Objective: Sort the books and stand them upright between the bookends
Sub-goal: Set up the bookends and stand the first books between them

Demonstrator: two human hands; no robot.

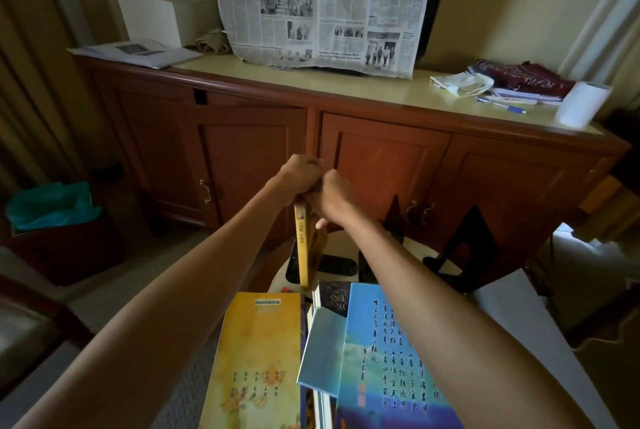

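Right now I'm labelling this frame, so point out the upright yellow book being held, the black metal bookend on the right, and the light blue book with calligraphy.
upright yellow book (pixel 302 245): head view, on its spine.
black metal bookend (pixel 471 241): head view, upright plate.
light blue book with calligraphy (pixel 388 352): head view, front cover.

The left hand (pixel 298 179) and right hand (pixel 330 193) are covering the top edge of the upright yellow book (pixel 304 248), so the fingers behind it are going unseen. The right forearm is hiding much of the near black bookend (pixel 367 265) below the hands and part of the far bookend (pixel 464 245) to their right. Nearer the person, the picture's lower edge is cutting off the yellow cover (pixel 258 359) and the blue calligraphy book (pixel 388 359); the dark book (pixel 334 295) beneath them is showing only a few letters. Newspaper (pixel 322 2) print beyond the hands is reading too small.
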